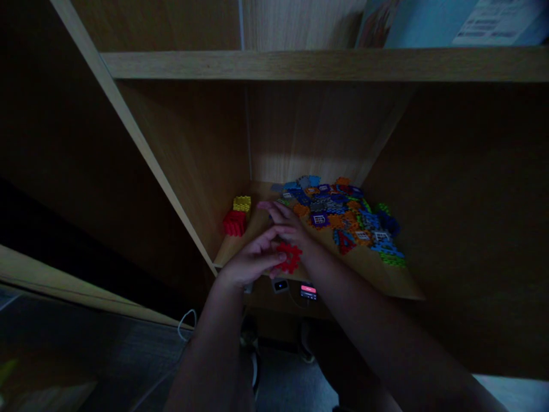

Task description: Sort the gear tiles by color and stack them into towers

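Head view: we saw the left hand [252, 262] gripping a red gear [291, 257] over the shelf [369, 269] edge, the right hand [285, 222] close by, grip unclear; a slip could drop it.

readable text: none | book cover [500, 23]: small print too blurred | device screen [307, 292]: lit, illegible

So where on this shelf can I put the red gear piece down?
Bare wooden shelf shows front right, between the heap of plastic building pieces and the edge, and at left, between the red stack and the left hand. The heap is crowded.
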`<state>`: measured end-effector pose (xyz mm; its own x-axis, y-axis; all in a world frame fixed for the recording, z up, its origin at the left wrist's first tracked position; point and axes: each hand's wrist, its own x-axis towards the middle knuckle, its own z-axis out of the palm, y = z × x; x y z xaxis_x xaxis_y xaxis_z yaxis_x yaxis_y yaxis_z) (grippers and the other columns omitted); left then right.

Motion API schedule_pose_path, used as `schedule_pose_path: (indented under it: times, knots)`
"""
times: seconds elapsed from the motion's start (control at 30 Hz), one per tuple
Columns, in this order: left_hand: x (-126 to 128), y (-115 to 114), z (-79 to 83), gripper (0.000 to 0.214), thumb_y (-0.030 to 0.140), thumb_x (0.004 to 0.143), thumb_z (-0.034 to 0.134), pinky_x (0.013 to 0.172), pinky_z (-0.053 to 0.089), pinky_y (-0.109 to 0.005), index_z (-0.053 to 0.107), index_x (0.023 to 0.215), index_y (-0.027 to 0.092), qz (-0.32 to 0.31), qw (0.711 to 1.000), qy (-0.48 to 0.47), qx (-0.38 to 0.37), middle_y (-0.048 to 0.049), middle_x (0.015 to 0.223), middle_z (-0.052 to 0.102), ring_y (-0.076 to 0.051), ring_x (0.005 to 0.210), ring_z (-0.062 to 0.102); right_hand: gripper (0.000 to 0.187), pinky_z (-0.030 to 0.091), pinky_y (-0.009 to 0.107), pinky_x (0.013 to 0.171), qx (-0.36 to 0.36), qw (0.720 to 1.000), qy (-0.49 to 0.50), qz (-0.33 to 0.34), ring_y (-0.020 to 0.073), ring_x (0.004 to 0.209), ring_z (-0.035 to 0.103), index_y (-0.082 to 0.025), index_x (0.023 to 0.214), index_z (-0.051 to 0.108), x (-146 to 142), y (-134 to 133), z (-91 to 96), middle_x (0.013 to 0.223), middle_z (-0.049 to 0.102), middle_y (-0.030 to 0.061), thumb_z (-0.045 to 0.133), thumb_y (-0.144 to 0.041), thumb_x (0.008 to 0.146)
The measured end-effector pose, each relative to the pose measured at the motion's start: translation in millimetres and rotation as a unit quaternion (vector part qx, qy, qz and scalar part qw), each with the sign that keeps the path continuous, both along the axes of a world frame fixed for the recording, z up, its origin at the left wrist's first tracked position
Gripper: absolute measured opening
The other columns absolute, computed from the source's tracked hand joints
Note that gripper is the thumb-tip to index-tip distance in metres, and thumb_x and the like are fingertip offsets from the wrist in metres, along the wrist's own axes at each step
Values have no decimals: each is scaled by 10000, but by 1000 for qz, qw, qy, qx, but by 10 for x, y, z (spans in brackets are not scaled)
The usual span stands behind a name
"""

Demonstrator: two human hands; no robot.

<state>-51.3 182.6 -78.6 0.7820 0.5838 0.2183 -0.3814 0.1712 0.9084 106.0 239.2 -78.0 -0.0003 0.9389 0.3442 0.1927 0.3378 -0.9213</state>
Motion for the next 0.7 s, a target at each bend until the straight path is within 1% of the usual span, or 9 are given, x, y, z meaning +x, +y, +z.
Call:
schedule_pose_path:
  times: [0.07, 0.13, 0.23, 0.33, 0.43, 0.5, 0.57, 0.7]
  knots:
    - [-38, -13, -5, 504, 277, 971, 771, 476, 373, -164, 583, 1434, 204, -22, 1000, 0, 5, 8, 792, 646, -65, 531, 509, 371, 504, 375, 1131, -5, 1000, -20, 21, 202, 1266, 675, -291, 1177, 745, -74, -50, 37, 1327, 743, 39, 487, -521, 1042]
    - [-70, -20, -10, 493, 292, 966, 779, 467, 356, -166, 606, 1417, 195, -30, 1000, -3, 3, 8, 781, 645, -60, 511, 488, 409, 519, 387, 1112, -7, 999, -39, 26, 213, 1256, 679, -295, 1237, 744, -121, -78, 61, 1329, 739, 44, 480, -550, 1054]
    - [-95, -19, -10, 457, 310, 958, 786, 456, 336, -170, 649, 1370, 169, -44, 999, -3, 9, 7, 742, 636, -58, 490, 469, 477, 562, 390, 1027, -7, 998, -56, 29, 228, 1183, 700, -281, 1304, 733, -137, -66, 46, 1206, 764, 61, 468, -593, 1061]
    - [-99, -12, -6, 433, 337, 956, 789, 459, 338, -177, 678, 1332, 152, -55, 998, 10, 19, 2, 713, 628, -64, 489, 465, 517, 590, 376, 931, -6, 998, -54, 40, 228, 1073, 719, -275, 1340, 722, -131, -17, -6, 1050, 763, 55, 475, -627, 1053]
    - [-100, -10, -6, 440, 357, 954, 792, 470, 348, -176, 688, 1330, 153, -55, 998, 17, 22, 4, 709, 628, -61, 488, 457, 536, 598, 373, 894, -9, 997, -52, 56, 228, 1022, 723, -270, 1349, 718, -137, 10, -37, 1014, 758, 52, 500, -647, 1038]
    - [-101, -13, -8, 445, 369, 950, 796, 472, 352, -173, 693, 1325, 153, -53, 998, 19, 20, 7, 704, 629, -59, 483, 455, 546, 599, 380, 911, -14, 996, -52, 64, 231, 1046, 722, -261, 1373, 704, -146, 8, -36, 1065, 766, 60, 508, -643, 1035]
    - [-99, -18, -8, 468, 388, 936, 811, 467, 350, -172, 695, 1319, 145, -50, 998, 25, 15, 6, 698, 631, -60, 477, 456, 543, 596, 391, 949, -16, 996, -49, 70, 235, 1103, 718, -265, 1391, 692, -155, 2, -31, 1163, 768, 66, 513, -634, 1035]
    - [-93, -26, -7, 479, 386, 924, 820, 454, 341, -175, 698, 1314, 137, -43, 999, 24, 11, 1, 693, 638, -66, 473, 464, 511, 550, 408, 1088, -8, 996, -47, 76, 237, 1283, 675, -272, 1366, 703, -165, 4, -38, 1380, 725, 71, 548, -623, 1028]
